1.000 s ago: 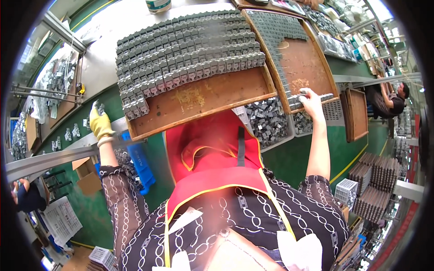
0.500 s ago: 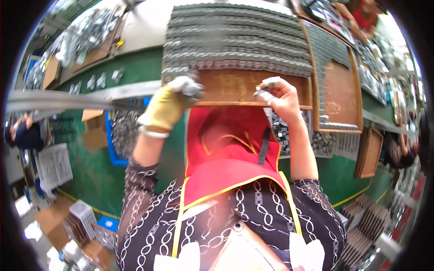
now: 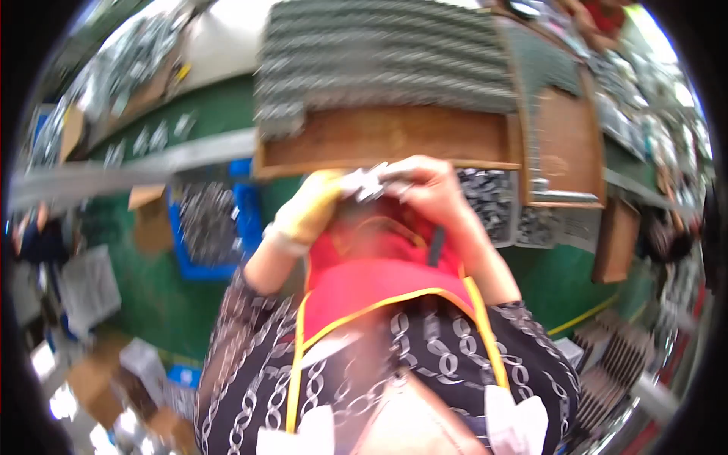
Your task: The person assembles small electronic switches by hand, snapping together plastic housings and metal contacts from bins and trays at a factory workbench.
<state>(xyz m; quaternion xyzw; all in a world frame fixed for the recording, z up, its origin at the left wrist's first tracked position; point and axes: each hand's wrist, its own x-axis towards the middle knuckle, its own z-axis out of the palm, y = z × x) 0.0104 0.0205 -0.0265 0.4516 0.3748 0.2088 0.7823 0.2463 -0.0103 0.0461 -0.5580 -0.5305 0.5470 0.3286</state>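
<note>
My left hand (image 3: 312,203), in a yellow and white glove, is closed round small silvery metal parts (image 3: 367,184) in front of my red apron. Opposite it, my mostly bare right hand (image 3: 432,188) pinches at the same parts from the right, its fingertips covered in something pale grey. Motion blur hides the exact shape and number of the pieces. Both hands meet just off the near edge of a wooden tray (image 3: 402,136). Packed rows of grey metal parts (image 3: 387,64) fill the far portion of that tray; its near strip shows bare wood.
A second wooden tray (image 3: 603,152), partly filled, stands at the right. Below the bench are a blue bin (image 3: 182,254) of metal parts at left and a pale bin (image 3: 516,220) of parts at right. A grey rail (image 3: 98,176) crosses the left. Another person's arm (image 3: 588,26) shows far right.
My hands have come together from apart, leaving the tray's near strip for the space before the apron. The view has shifted slightly, and the blue bin shows more fully.
</note>
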